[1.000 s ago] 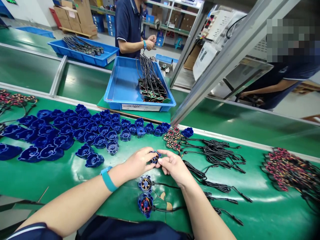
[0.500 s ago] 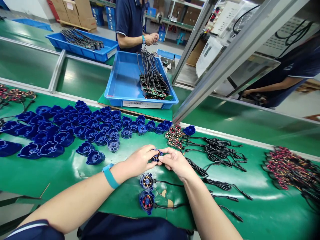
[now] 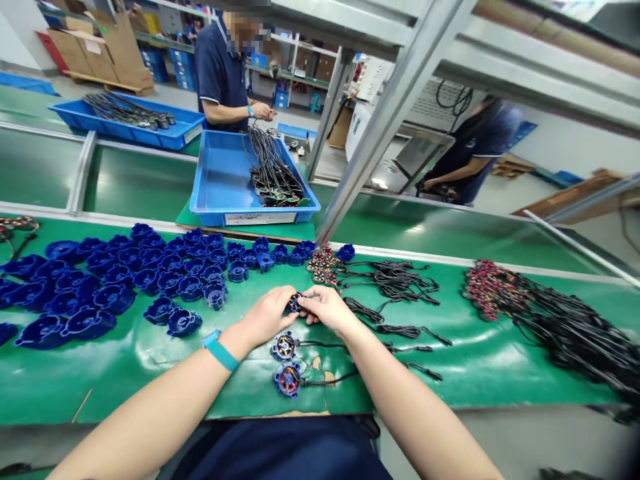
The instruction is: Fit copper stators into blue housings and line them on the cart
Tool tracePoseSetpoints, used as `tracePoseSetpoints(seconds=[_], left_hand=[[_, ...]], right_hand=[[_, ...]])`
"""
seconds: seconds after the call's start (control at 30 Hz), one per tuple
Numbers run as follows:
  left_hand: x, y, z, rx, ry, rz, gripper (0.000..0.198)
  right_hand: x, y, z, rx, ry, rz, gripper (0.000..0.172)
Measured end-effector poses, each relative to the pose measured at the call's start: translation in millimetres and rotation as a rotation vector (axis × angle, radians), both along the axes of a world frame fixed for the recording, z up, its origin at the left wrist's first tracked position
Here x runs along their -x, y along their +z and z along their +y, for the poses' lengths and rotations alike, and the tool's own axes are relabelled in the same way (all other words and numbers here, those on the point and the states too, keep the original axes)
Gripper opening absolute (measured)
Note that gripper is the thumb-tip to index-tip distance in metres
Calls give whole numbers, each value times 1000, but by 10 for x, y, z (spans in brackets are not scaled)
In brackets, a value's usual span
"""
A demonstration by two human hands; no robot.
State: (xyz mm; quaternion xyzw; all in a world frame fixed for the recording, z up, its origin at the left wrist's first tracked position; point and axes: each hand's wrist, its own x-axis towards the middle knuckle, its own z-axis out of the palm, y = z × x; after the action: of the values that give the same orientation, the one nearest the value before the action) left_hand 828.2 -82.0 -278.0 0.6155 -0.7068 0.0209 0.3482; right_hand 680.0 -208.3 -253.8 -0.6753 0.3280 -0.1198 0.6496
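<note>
Head view: left hand [image 3: 267, 317], right hand [image 3: 327, 308], grip pinching blue housing [image 3: 294, 303]; tray [image 3: 220, 177] holds wired boards [image 3: 274, 183].

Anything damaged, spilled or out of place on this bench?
Yes: the green mat is worn through to tan patches beside the two wired blue units near the front edge. Nothing else stands out; the left hand and right hand pinch one small blue part between them.

free: bare mat [image 3: 125, 360] near-left | blocked: blue housings [image 3: 125, 273], cables [image 3: 395, 287]
</note>
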Motion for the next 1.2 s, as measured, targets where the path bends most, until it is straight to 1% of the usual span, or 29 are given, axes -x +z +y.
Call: tracePoseSetpoints(seconds=[0.07, 0.13, 0.27, 0.37, 0.43, 0.53, 0.6, 0.67, 0.7, 0.77, 0.8, 0.83, 0.87, 0.93, 0.97, 1.03, 1.13, 1.2], left_hand=[[-13, -10, 7, 1, -12, -41, 38], [-29, -34, 8, 17, -22, -92, 38], [-49, -92, -3, 71, -31, -191, 40], [-37, -87, -11, 72, -26, -261, 36], [-17, -50, -14, 52, -7, -313, 32], [17, 35, -14, 7, 11, -347, 28], [31, 82, -6, -20, 6, -320, 27], [32, 101, 11, -34, -12, -265, 30], [29, 99, 20, -37, -22, -235, 31], [21, 77, 36, -44, -28, -187, 34], [18, 63, 41, -48, -23, -173, 35], [16, 50, 42, -50, -13, -165, 35], [15, 39, 41, -47, -4, -163, 35], [17, 31, 31, -35, 12, -168, 38], [20, 33, 24, -30, 21, -169, 39], [31, 48, 6, -36, 41, -171, 39], [58, 81, -21, -59, 65, -185, 36], [74, 97, -38, -45, 80, -200, 36]], right_hand=[[-41, -34, 48, 92, -70, 57, 17], [-73, -70, 96, 208, -140, 120, 10], [-94, -98, 174, 375, -241, 171, 13], [-93, -85, 202, 576, -273, 238, 16], [-91, -68, 204, 656, -262, 287, 16], [-60, -30, 195, 653, -232, 285, 15], [2, -3, 199, 648, -197, 252, 13], [105, 14, 218, 648, -123, 201, 10], [171, 16, 231, 652, -75, 165, 12], [328, 13, 245, 697, 16, 91, 29], [415, 11, 238, 748, 51, 61, 36], [507, 10, 216, 815, 78, 40, 39], [601, 11, 176, 891, 98, 29, 37], [788, 11, 40, 1018, 140, 26, 27], [878, 6, -51, 1052, 159, 33, 24], [1040, -26, -263, 1075, 189, 61, 24], [1202, -129, -574, 1074, 220, 106, 30], [1237, -207, -735, 1053, 223, 116, 24]])
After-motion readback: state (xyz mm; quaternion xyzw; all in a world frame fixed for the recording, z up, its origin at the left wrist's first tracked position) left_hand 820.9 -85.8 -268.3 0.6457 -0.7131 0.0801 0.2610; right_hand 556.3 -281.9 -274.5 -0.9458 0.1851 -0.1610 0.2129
